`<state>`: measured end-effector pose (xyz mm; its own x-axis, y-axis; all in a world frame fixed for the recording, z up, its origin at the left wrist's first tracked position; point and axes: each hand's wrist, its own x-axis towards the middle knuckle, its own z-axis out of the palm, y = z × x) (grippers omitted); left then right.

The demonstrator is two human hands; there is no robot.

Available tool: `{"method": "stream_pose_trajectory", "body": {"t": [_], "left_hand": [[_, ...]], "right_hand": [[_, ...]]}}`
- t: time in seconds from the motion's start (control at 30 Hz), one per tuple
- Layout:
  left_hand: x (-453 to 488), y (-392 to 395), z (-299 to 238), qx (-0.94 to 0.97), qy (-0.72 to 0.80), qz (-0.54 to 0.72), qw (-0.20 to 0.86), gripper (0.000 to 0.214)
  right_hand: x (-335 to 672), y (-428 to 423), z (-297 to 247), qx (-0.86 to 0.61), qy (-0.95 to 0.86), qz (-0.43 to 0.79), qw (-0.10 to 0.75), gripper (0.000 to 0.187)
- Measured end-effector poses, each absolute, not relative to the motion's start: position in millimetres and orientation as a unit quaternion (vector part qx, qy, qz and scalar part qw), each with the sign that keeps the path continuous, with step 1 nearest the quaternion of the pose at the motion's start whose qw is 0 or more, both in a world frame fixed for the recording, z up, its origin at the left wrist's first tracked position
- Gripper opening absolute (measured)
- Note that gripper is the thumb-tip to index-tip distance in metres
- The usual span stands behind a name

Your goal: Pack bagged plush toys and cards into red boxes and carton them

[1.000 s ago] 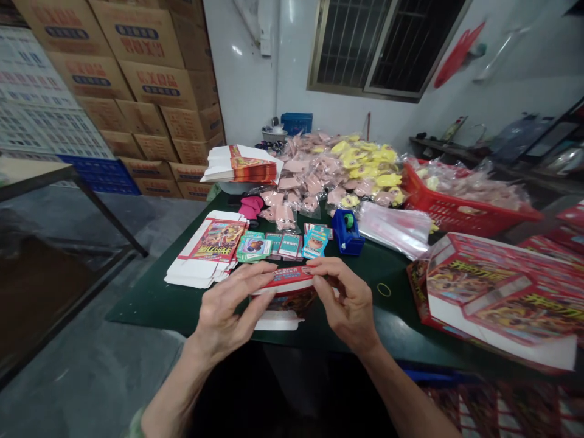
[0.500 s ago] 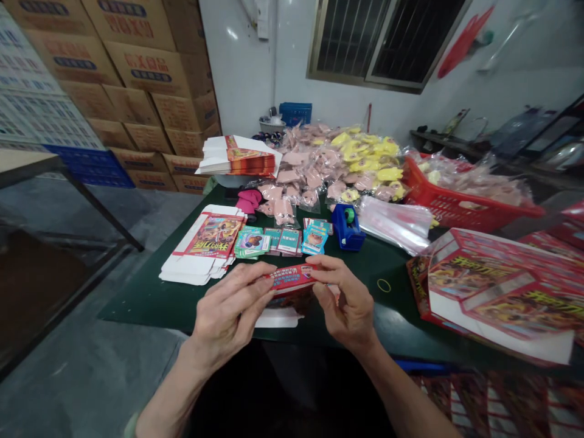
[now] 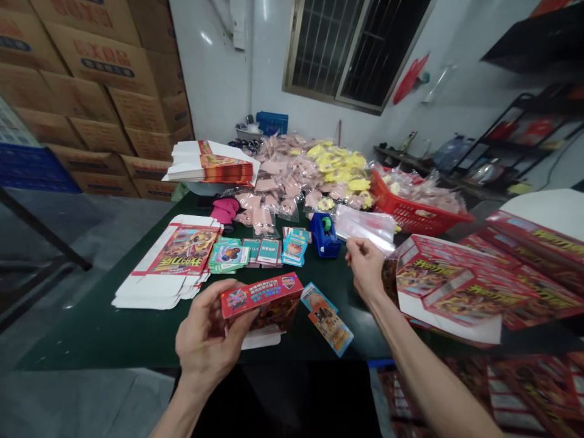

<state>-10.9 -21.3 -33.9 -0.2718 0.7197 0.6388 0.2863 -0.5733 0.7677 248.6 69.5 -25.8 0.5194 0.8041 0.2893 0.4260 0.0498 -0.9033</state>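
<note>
My left hand point(image 3: 207, 331) is closed round a small red printed box point(image 3: 262, 298), thumb in front. A white flap point(image 3: 262, 342) sticks out at its lower edge. Just right of the box, two picture cards point(image 3: 327, 319), blue and orange, overlap on the green table point(image 3: 159, 331). My right hand point(image 3: 366, 267) is over the table between the blue tape dispenser point(image 3: 325, 234) and a pile of red boxes point(image 3: 456, 283). Its fingers are pinched together; anything between them is too small or hidden to make out.
Behind the box lie card stacks point(image 3: 269, 250) and flattened cartons point(image 3: 182, 252). Farther back are bagged pink and yellow toys point(image 3: 292, 176), clear bags point(image 3: 365, 226), a red basket point(image 3: 415, 213) and stacked printed sheets point(image 3: 228, 167). Brown cardboard cartons point(image 3: 100, 61) stand at the left.
My right hand has let go of the red box and moved right. The box stays in my left hand, its top turned more into view. Two cards now show beside it. The view has shifted right.
</note>
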Motion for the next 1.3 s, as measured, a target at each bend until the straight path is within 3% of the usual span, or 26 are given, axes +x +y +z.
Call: {"method": "stream_pose_trajectory", "body": {"t": [0.27, 0.43, 0.73, 1.07, 1.3], "left_hand": [[-13, -17, -35, 0.595, 0.429, 0.663, 0.147, 0.04], [-16, -14, -37, 0.594, 0.445, 0.654, 0.144, 0.039], [-18, -11, -45, 0.599, 0.423, 0.66, 0.164, 0.041], [-12, -14, -40, 0.571, 0.426, 0.681, 0.169, 0.038], [-7, -14, -39, 0.548, 0.44, 0.691, 0.168, 0.039]], "right_hand": [[279, 134, -29, -0.769, -0.437, 0.232, 0.404, 0.024], [274, 145, -15, -0.798, -0.378, 0.299, 0.361, 0.027], [259, 153, -11, -0.782, -0.234, 0.387, 0.428, 0.033], [249, 124, -39, -0.714, -0.245, 0.333, 0.565, 0.031], [262, 119, -75, -0.733, -0.303, 0.296, 0.532, 0.032]]}}
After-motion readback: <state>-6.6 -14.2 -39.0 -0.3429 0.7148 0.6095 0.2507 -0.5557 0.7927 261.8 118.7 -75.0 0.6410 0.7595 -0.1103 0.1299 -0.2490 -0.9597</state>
